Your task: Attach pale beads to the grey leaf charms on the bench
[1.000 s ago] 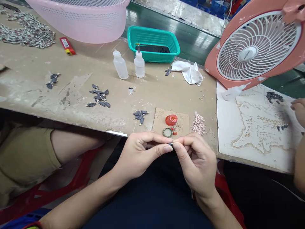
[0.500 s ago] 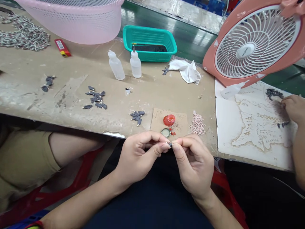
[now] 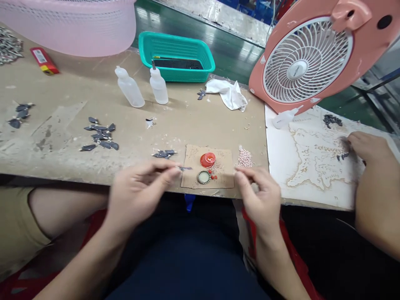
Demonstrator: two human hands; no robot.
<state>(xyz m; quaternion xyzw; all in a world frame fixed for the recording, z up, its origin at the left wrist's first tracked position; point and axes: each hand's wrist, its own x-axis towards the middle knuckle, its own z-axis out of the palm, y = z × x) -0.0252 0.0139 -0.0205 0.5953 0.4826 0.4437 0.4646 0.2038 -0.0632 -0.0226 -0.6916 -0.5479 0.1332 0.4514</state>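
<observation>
My left hand [image 3: 140,193] pinches a small dark leaf-shaped piece [image 3: 186,168] between thumb and fingertips; motion blurs it. Just behind that hand lies a little pile of similar dark pieces [image 3: 164,154] with pale tips. My right hand [image 3: 259,198] is closed in a pinch at the near side of a heap of tiny pinkish beads [image 3: 244,158]; anything between its fingertips is too small to make out. Between the hands, a cardboard square [image 3: 191,160] carries a small red cup [image 3: 208,159], a bottle cap [image 3: 204,177] and a few red bits [image 3: 212,176].
Two squeeze bottles [image 3: 130,88] stand behind, near a green basket [image 3: 178,76] and a white cloth [image 3: 229,95]. A pink fan [image 3: 300,71] rises at back right. Another person's hand [image 3: 371,152] works over a printed sheet [image 3: 300,166]. More dark pieces [image 3: 101,135] lie left.
My hands have come apart: the left moved left with the dark piece, the right stays near the beads. The camera view has shifted right, and the other person's hand remains over the sheet.
</observation>
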